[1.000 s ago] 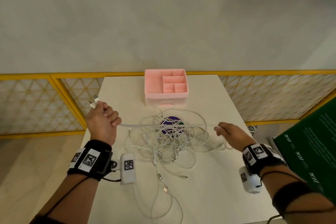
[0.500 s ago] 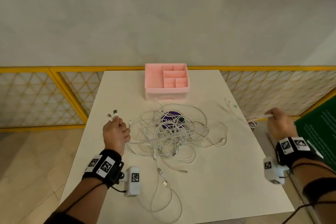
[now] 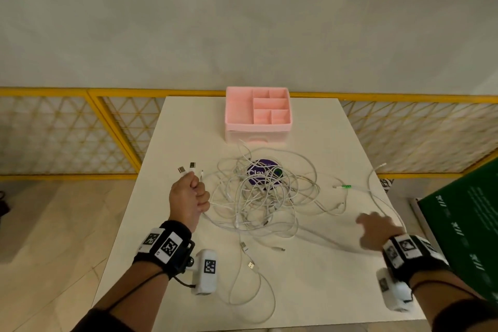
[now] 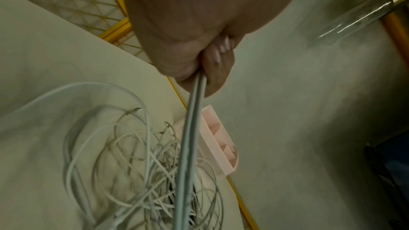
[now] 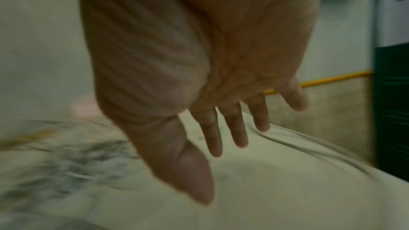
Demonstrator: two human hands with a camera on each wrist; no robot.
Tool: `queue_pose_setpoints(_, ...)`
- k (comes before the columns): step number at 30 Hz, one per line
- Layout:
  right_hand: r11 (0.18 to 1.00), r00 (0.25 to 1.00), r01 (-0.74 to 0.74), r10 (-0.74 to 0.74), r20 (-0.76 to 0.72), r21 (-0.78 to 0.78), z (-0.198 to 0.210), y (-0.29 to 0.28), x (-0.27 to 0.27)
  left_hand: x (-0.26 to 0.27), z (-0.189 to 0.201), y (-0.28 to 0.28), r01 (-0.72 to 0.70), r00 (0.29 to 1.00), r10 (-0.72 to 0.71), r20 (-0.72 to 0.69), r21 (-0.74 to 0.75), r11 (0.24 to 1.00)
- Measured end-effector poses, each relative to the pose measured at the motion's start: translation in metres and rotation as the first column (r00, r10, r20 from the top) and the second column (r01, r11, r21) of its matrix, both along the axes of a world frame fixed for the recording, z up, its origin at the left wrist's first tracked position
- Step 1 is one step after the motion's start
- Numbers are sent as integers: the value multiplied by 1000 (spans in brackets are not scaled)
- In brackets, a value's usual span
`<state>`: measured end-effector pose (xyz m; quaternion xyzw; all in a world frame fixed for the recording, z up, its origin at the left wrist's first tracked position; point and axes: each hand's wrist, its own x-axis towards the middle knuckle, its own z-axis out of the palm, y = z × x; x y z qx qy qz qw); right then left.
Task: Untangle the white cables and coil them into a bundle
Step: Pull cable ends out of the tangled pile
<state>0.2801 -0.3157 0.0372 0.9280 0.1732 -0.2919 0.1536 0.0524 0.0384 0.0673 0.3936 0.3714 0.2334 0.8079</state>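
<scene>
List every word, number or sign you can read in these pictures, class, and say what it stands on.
"Clay", partly hidden by white cables: round purple lid under the tangle.
White lettering on the dark green box: too blurred to read.
Black-and-white square code markers on the black wristbands: patterns, no words.

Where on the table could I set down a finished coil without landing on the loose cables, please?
Bare patches: left of the pink organizer, and the near right corner of the table. The middle is crowded by the cable tangle; strands trail toward the right hand.
</scene>
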Motion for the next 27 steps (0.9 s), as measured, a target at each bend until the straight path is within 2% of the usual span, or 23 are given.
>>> queue_pose_setpoints(1, 992, 997, -75, 78, -27, 97, 9, 21, -10, 2, 2, -4, 18, 1000, -18, 12, -20, 1000)
queue_pose_setpoints(2, 954, 987, -135, 154, -51, 266, 17, 46, -24, 5, 3, -8, 39, 999, -38, 26, -47, 998)
queue_pose_setpoints(3, 860, 976, -132, 199, -84, 494, 21, 70, -39, 7, 5, -14, 61, 997, -58, 43, -79, 995)
queue_pose_setpoints(4, 712, 962, -65, 231, -145, 699, 26, 94, -58, 9, 6, -20, 86, 995, -79, 63, -112, 990)
queue_pose_setpoints(5, 577, 936, 0, 287, -203, 817, 30, 115, -77, 11, 7, -28, 109, 992, -97, 85, -145, 983)
queue_pose_setpoints(6, 498, 908, 52, 338, -249, 865, 31, 135, -95, 13, 7, -35, 128, 988, -110, 109, -176, 976)
queue_pose_setpoints(7, 480, 878, 91, 375, -298, 873, 28, 150, -113, 15, 9, -43, 142, 985, -117, 130, -199, 970)
queue_pose_setpoints(10, 482, 827, 116, 437, -353, 868, 17, 173, -146, 18, 10, -50, 121, 987, -99, 124, -179, 976)
queue_pose_setpoints(12, 498, 850, 65, 426, -309, 865, 5, 163, -141, 13, 5, -41, 67, 995, -58, 79, -120, 991)
queue_pose_setpoints(16, 628, 875, -194, 458, -157, 753, -13, 116, -107, -7, -16, -21, -3, 1000, 2, -18, -44, 999)
queue_pose_setpoints(18, 711, 888, -241, 435, -145, 660, -21, 89, -87, -14, -26, -17, -35, 999, 35, -40, -4, 999)
queue_pose_setpoints(24, 900, 979, -101, 166, -121, 423, -39, -8, -40, -22, -34, 0, -48, 995, 51, -83, 32, 998)
queue_pose_setpoints(27, 964, 999, -24, 14, 38, 265, -37, -60, -17, -26, -35, 3, -32, 996, 33, -77, 14, 999)
